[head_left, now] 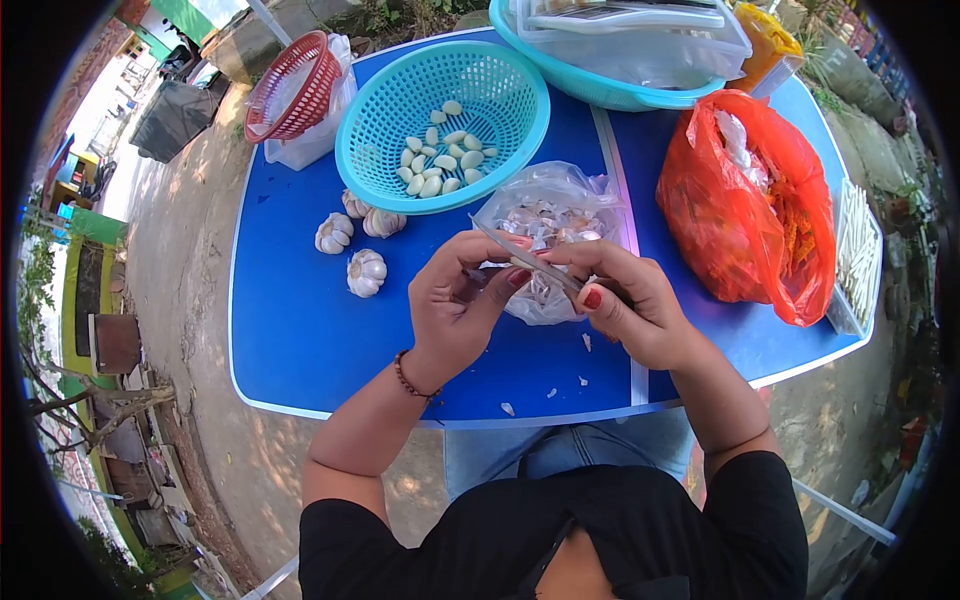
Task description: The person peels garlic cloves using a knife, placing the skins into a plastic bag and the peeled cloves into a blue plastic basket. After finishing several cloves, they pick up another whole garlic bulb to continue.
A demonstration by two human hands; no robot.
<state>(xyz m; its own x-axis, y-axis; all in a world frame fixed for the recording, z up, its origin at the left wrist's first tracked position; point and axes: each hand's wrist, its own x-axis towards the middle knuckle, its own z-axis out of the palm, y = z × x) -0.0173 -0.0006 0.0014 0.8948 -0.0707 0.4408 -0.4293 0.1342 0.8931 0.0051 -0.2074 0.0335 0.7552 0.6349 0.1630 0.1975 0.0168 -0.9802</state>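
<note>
My right hand [632, 300] is closed around a small knife [525, 258], its blade slanting up and left across the fingertips of my left hand [455, 305]. The left hand is closed in a pinch against the blade; whatever lies between its fingers is hidden. Beneath both hands sits a clear plastic bag [600, 205] with garlic skins [545, 222] in it. Several whole garlic bulbs [366, 272] lie left of my left hand. Behind them, a light-blue basket [375, 115] holds several peeled garlic cloves [445, 160].
An orange-red plastic bag [705, 235] stands at the right, beside a clear box of white sticks [856, 250]. A red basket [318, 92] is at the back left. A turquoise basin [620, 95] with plastic containers is at the back. Skin scraps [508, 409] dot the blue table [300, 360].
</note>
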